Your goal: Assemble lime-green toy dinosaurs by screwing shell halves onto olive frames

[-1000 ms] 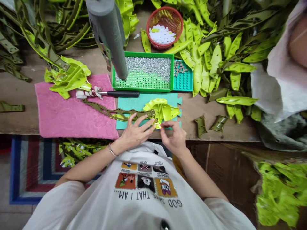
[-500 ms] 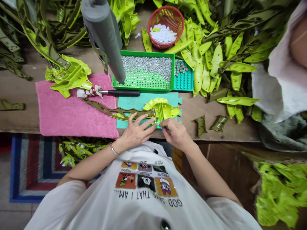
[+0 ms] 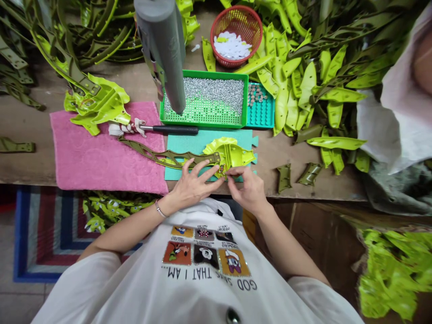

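A lime-green plastic shell [image 3: 238,155] lies on the teal foam mat [image 3: 182,140], open side up. From its left side an olive, cut-out curved arm piece [image 3: 148,150] reaches over the mat's edge. My left hand [image 3: 197,182] rests spread on the olive piece and the shell's near edge, its fingers stretched out. At the shell's near corner my right hand [image 3: 248,189] is closed in a pinch, thumb and forefinger together beside small metallic parts [image 3: 222,169]. Whatever sits between those fingertips is too small to make out.
A grey hanging cylindrical tool [image 3: 164,54] hangs over the green screw tray [image 3: 245,101]. Nearby are a teal tray [image 3: 261,118], a red basket [image 3: 238,15] of white pieces, a black-handled tool [image 3: 175,130] and a pink towel [image 3: 108,157]. Lime-green parts [image 3: 280,105] pile up right.
A bright cyan glow by my right fingertips has gone out. The hanging grey tool has shifted right. Both hands stay at the shell's near corner, with the right fingers slightly moved.
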Action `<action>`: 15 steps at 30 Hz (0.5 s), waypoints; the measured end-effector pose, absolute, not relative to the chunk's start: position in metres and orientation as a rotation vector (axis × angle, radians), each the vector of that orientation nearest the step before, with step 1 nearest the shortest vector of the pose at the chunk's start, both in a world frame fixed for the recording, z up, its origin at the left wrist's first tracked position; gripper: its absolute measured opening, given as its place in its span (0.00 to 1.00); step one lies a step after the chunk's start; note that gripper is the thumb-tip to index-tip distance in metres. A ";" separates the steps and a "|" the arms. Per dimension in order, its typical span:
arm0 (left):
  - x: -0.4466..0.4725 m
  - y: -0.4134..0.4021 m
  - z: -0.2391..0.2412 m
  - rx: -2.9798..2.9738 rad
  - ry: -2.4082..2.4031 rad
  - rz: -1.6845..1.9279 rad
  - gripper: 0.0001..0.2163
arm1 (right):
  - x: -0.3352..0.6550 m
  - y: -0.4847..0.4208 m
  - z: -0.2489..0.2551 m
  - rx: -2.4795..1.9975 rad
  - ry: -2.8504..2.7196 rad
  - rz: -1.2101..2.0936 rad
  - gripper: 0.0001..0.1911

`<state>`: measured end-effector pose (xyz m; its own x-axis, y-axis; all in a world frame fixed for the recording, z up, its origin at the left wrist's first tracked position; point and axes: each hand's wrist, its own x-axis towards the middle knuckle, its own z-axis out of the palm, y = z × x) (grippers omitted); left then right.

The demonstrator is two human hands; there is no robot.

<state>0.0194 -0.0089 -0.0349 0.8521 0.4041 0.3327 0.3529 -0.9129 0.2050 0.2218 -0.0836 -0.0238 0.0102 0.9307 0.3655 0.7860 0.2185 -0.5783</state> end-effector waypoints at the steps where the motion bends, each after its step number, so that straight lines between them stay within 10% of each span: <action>1: 0.019 -0.009 -0.034 2.894 0.591 0.559 0.13 | 0.222 -0.083 -0.024 -1.593 -1.797 0.266 0.10; 15: 0.020 -0.010 -0.037 2.866 0.607 0.560 0.13 | 0.226 -0.083 -0.025 -1.420 -1.929 0.201 0.12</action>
<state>0.0201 -0.0102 -0.0366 0.8477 0.4181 0.3264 0.3587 -0.9052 0.2280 0.2265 -0.0827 -0.0255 -0.1324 0.8812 0.4539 0.7684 0.3805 -0.5145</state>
